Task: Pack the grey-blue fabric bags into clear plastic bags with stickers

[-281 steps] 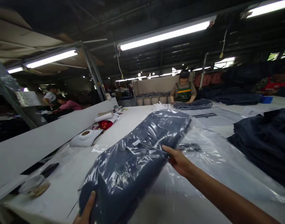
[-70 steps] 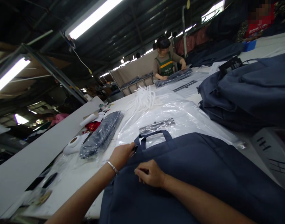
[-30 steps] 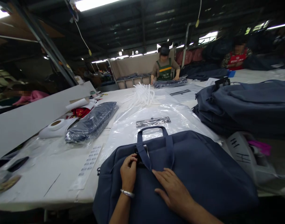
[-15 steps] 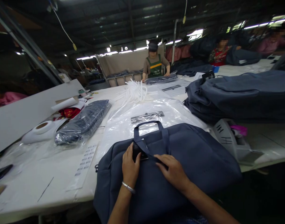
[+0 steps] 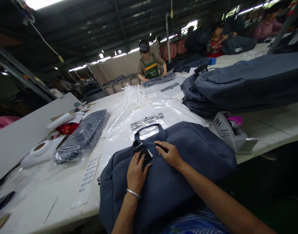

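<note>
Left hand (image 5: 135, 169) presses a black tag (image 5: 142, 152) onto the soft navy bag (image 5: 200, 152).

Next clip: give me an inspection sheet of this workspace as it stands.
Surface: long white table, partly under clear plastic sheeting.
Job's things: flat navy fabric bag; small black tag near its handle.
Clutter: plastic-wrapped navy bag, white tape roll, label strip, white cord bundle, stacked navy bags, grey tray.
Hands: left hand on the tag; right hand flat on the bag.
Cables: nothing seen.
Surroundings: person in green apron at the far end.
</note>
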